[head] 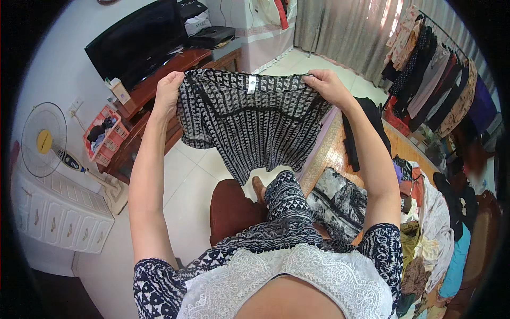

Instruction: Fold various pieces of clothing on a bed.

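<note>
A black garment with a pale repeating print (263, 119) hangs stretched between my hands, its neckline edge uppermost. My left hand (169, 89) pinches one upper corner, at the shoulder. The opposite upper corner is gripped by my right hand (324, 85). A white label (252, 84) shows inside the neckline between them. The cloth falls in folds and narrows toward its lower end, above the tiled floor and my foot. A short sleeve (197, 131) droops below my left hand.
To the right, a low wooden table (332, 155) bears a grey-and-black patterned cloth (338, 195), dark trousers (364, 131) and a clothes heap (430, 231). Beyond stands a garment rack (442, 34). On the left are a fan (44, 139), a pink basket (105, 135) and a television (135, 44).
</note>
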{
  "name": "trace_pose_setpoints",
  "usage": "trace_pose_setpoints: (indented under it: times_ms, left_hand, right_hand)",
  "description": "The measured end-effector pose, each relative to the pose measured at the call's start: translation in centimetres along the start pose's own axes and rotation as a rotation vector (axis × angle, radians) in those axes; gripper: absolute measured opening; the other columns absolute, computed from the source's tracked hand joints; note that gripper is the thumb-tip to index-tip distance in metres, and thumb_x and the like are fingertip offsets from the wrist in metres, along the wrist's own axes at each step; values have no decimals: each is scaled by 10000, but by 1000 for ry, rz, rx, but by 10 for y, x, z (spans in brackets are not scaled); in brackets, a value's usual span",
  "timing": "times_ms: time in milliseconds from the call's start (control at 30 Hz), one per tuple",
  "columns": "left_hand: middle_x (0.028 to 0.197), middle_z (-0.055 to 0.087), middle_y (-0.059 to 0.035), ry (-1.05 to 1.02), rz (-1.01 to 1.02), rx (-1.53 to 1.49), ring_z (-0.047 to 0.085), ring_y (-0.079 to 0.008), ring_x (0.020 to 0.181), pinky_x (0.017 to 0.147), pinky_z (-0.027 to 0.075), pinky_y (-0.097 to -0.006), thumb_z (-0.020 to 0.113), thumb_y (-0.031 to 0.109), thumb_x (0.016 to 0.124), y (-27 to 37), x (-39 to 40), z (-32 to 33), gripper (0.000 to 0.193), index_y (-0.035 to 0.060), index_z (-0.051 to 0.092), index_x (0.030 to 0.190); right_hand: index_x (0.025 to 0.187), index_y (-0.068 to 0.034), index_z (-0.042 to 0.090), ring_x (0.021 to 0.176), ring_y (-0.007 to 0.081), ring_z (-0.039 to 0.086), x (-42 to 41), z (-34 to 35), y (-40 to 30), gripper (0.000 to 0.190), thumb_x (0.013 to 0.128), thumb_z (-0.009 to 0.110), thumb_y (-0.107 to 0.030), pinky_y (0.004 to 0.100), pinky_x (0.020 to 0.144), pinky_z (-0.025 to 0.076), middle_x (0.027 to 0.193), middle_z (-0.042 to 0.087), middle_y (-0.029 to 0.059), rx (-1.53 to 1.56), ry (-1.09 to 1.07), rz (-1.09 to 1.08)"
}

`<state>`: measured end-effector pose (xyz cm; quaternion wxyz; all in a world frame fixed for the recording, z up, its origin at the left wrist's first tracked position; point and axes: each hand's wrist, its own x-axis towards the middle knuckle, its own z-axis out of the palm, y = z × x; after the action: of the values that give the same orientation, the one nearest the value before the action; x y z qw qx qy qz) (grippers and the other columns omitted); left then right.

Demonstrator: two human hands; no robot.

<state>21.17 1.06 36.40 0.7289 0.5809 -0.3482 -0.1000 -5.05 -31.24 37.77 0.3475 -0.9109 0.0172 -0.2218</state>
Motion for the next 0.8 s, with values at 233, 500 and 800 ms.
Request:
trace_pose_setpoints:
  times_ms: [233, 500, 800]
  left_hand:
    - [786, 622, 7, -6, -3, 67, 546, -41, 671, 624, 435, -185, 561, 132, 902, 26, -40, -13, 133, 9, 609, 884]
    - [735, 639, -141, 112, -69, 1010, 620, -212, 722, 685, 468, -313, 601, 199, 819, 12, -70, -40, 238, -31, 634, 870]
    - [804, 602, -33, -216, -186, -523, 563, -105, 737, 687, 459, -242, 491, 219, 942, -27, -118, 101, 231, 20, 606, 927]
  right_hand:
    - [898, -20, 652, 704, 79, 599, -14, 9, -29, 258, 902, 577, -266, 233, 664, 484, 822, 664, 23, 749, 0, 274]
    - [880, 13, 651, 686, 140, 650, -8, 42, -82, 204, 883, 583, -179, 271, 625, 536, 817, 678, 81, 1073, -218, 401]
    - [758, 16, 640, 587, 58, 469, 3, 99, -102, 245, 868, 583, -196, 257, 555, 417, 643, 559, -27, 300, -377, -17]
